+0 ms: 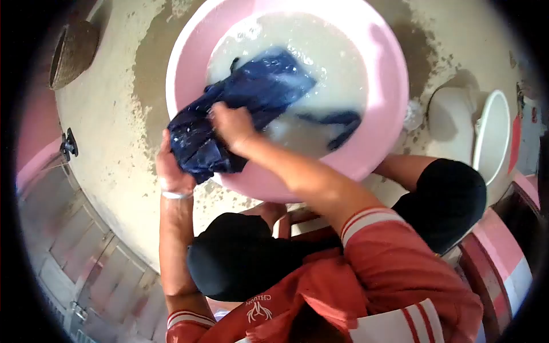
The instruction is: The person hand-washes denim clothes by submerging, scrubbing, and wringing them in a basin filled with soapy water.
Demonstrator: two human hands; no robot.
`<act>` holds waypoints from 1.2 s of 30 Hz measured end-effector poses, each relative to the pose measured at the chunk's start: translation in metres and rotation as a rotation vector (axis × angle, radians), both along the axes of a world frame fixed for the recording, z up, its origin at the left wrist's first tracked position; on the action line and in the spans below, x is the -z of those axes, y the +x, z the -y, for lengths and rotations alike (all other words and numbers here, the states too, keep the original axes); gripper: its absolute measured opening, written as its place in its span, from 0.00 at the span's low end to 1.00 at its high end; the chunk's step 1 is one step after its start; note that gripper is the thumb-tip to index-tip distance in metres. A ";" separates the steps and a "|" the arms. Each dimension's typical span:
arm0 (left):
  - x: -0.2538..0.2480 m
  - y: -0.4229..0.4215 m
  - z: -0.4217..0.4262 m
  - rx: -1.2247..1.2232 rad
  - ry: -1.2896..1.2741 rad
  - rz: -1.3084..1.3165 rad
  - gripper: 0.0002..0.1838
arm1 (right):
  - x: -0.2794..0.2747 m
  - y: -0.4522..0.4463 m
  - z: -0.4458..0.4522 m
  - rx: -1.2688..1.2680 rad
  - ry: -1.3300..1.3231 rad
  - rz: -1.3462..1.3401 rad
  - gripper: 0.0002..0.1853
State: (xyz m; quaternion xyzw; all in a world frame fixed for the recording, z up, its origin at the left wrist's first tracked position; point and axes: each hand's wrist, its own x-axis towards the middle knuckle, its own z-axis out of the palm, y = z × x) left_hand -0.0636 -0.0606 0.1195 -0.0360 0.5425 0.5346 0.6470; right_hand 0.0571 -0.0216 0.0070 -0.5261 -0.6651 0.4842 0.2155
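A wet dark blue cloth point(263, 80) lies over the left rim of a large pink basin point(386, 108) and reaches into cloudy, sudsy water. At the cloth's lower left end, my left hand point(173, 168) grips its edge just outside the rim. My right hand point(233, 127) is closed on top of the cloth, its fingers curled and slightly blurred. Part of the dark cloth, a narrow strip point(343, 123), floats in the water at the basin's right side.
A white bucket point(493, 134) lies tilted at the right, near a pale container point(449, 114). A woven basket point(74, 54) stands at the upper left, with a small black object point(69, 144) below it. Wet patches mark the floor around the basin.
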 end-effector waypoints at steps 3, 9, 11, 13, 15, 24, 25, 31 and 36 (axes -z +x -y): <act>-0.024 -0.005 0.009 0.007 -0.016 0.052 0.26 | 0.078 0.041 -0.002 -0.096 0.046 0.169 0.13; 0.002 -0.030 0.032 0.011 0.033 0.093 0.25 | -0.071 -0.025 0.024 0.025 -0.059 -0.570 0.07; -0.031 -0.014 0.026 -0.001 0.009 0.015 0.26 | -0.009 -0.040 0.025 -0.082 0.078 -0.190 0.08; -0.049 0.000 0.029 0.023 -0.050 0.038 0.26 | 0.042 -0.005 0.015 -0.254 0.067 -0.004 0.10; -0.053 -0.006 0.043 0.138 -0.122 -0.104 0.26 | 0.074 0.017 0.008 -0.119 -0.141 0.081 0.10; -0.079 0.005 0.043 0.955 -0.037 -0.675 0.05 | 0.059 -0.007 0.019 -0.324 0.447 -0.178 0.06; -0.081 0.004 0.041 0.953 -0.037 -0.680 0.05 | 0.076 0.011 0.014 -0.261 0.470 -0.083 0.07; -0.070 0.004 0.037 1.236 0.095 -0.724 0.06 | 0.065 0.048 -0.028 0.056 -0.244 0.082 0.29; -0.064 0.050 0.007 1.435 0.399 -0.721 0.08 | 0.019 0.034 0.004 -0.500 -0.533 0.222 0.36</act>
